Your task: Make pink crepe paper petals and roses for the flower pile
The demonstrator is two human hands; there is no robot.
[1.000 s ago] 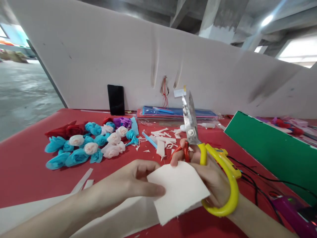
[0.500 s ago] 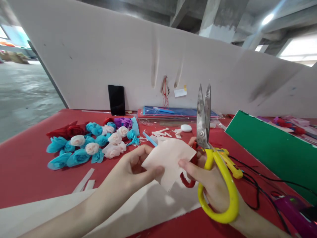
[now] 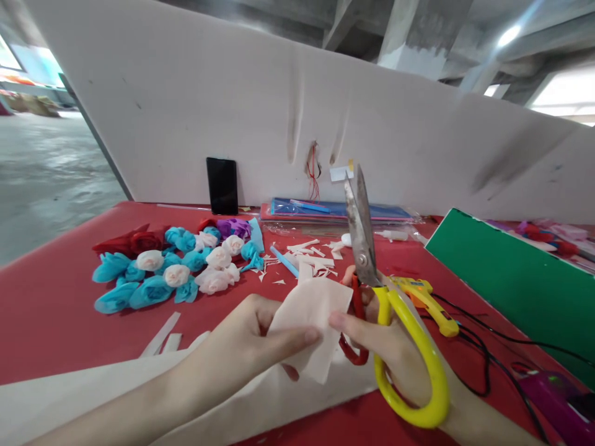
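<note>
My left hand (image 3: 253, 347) pinches a pale cream square of crepe paper (image 3: 309, 316) between thumb and fingers, a little above the red table (image 3: 51, 310). My right hand (image 3: 395, 347) is closed through the handles of large scissors (image 3: 372, 272) with a yellow loop and a red loop; its forefinger also touches the paper's right edge. The blades point up and are nearly closed, clear of the paper.
Blue, white, red and purple paper flowers (image 3: 176, 266) lie at the left. White scraps (image 3: 311, 254) litter the middle. A yellow glue gun (image 3: 425, 297) with black cables sits right, beside a green board (image 3: 506, 279). A long pale sheet (image 3: 139, 384) lies below my hands. A black phone (image 3: 222, 186) leans on the wall.
The paper has been turned and folded smaller between both hands. The scissors swung right and back, blades now tilted slightly left. The view shifted a little.
</note>
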